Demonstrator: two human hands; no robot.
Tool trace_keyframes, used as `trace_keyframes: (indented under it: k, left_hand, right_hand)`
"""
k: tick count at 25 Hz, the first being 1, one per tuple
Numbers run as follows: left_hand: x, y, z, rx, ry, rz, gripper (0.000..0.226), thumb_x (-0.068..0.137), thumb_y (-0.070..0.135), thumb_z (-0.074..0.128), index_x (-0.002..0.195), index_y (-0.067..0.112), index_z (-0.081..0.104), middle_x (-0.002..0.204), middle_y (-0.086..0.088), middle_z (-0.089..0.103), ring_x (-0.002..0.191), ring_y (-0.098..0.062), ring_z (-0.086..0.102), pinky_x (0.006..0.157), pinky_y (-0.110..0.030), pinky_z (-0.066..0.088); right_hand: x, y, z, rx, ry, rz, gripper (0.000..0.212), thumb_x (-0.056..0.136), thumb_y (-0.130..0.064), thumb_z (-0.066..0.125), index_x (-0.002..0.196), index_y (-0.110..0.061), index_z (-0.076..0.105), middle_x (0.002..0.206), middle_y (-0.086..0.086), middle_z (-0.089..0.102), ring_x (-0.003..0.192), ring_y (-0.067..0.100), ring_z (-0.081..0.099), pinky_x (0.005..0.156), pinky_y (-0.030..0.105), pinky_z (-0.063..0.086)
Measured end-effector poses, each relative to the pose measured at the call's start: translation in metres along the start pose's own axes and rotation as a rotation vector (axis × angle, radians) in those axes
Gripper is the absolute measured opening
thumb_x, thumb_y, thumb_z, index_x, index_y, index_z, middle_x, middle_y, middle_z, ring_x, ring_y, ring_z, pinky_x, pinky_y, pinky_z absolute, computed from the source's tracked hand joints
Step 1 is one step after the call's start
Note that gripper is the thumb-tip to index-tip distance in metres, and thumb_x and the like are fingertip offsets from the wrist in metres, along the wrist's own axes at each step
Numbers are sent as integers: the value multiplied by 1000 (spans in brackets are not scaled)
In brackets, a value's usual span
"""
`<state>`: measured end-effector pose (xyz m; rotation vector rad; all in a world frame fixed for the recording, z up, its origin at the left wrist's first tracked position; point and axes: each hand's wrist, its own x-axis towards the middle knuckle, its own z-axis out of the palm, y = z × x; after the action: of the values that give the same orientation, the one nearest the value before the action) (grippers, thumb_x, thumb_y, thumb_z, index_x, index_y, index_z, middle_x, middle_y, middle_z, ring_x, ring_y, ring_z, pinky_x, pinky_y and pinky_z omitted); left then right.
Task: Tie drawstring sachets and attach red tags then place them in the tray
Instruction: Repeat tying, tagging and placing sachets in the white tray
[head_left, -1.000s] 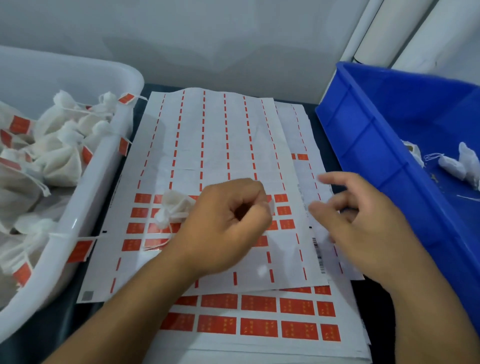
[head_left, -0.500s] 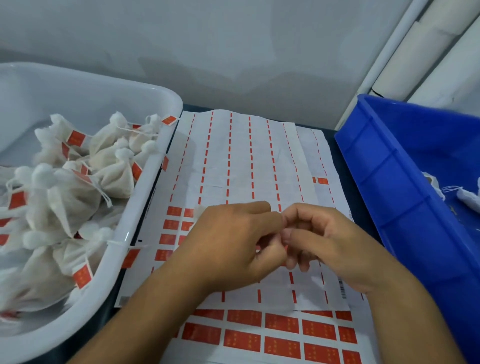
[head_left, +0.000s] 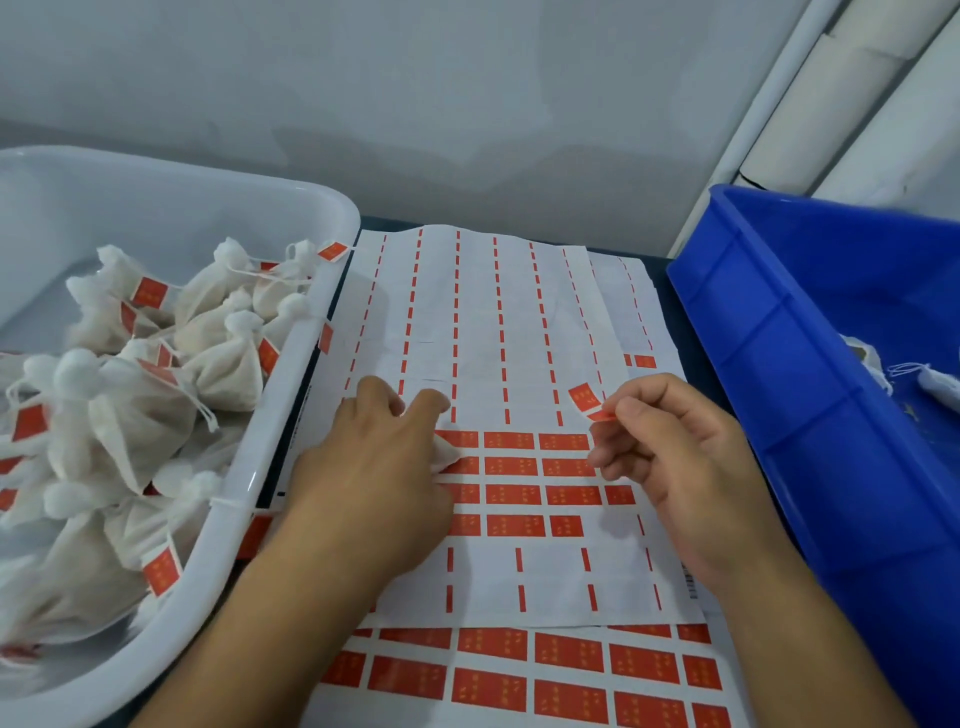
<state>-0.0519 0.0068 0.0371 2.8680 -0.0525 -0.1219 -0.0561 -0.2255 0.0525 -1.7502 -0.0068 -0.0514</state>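
pinching a red tag (head_left: 586, 400) between thumb and forefinger, the right hand (head_left: 675, 462) holds it partly peeled, just above the top row of tags left on the sticker sheet (head_left: 493, 322). the left hand (head_left: 374, 467) lies on the same sheet with fingers curled, pressing a white sachet (head_left: 445, 453) under its palm; only a corner of the cloth shows, so whether the fingers actually grip it i cannot tell. more sheets of red tags (head_left: 519, 670) lie stacked beneath, on a dark desk (head_left: 660, 270). to the left, touching the sheet's edge, a white tray (head_left: 291, 353) holds a heap of tied, tagged sachets (head_left: 218, 338). to the right stands a blue bin (head_left: 779, 364) with a few untagged sachets (head_left: 940, 384) inside.
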Motion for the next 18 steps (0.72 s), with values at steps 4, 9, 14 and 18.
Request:
trace_keyframes:
  k: [4,9,14,18]
  left_hand:
    - [6,7,-1,-181,49,-2,59,89,44,69,131,57,31,142,13,31,105,-12,51,74,-26,57]
    - [5,29,13,-735,-16,124,30,90,34,73,107,50,54,116,22,55,88,-4,64,52,-6,48]
    - [2,32,16,-570,-45,368,54,86,20,76,111,61,52,117,38,53,103,10,58,69,2,45]
    - [9,37,21,-224,139,510,54,91,21,72,131,54,56,138,27,51,118,-2,47,91,-12,38]
  right_hand:
    - [-1,2,1,17,18,-3,21,100,-28,61,82,-30,71,83,3,74,73,21,73,67,24,59]
    - [-1,2,3,19,5,0,20,102,-28,60,85,-30,71,85,1,75,74,20,73,67,23,59]
    - [1,1,-2,146,87,39,15,88,-39,62,81,-30,72,81,2,74,69,16,69,65,24,56]
    - [2,-1,-6,250,118,44,16,87,-36,62,76,-32,73,78,-1,72,67,12,67,62,22,54]
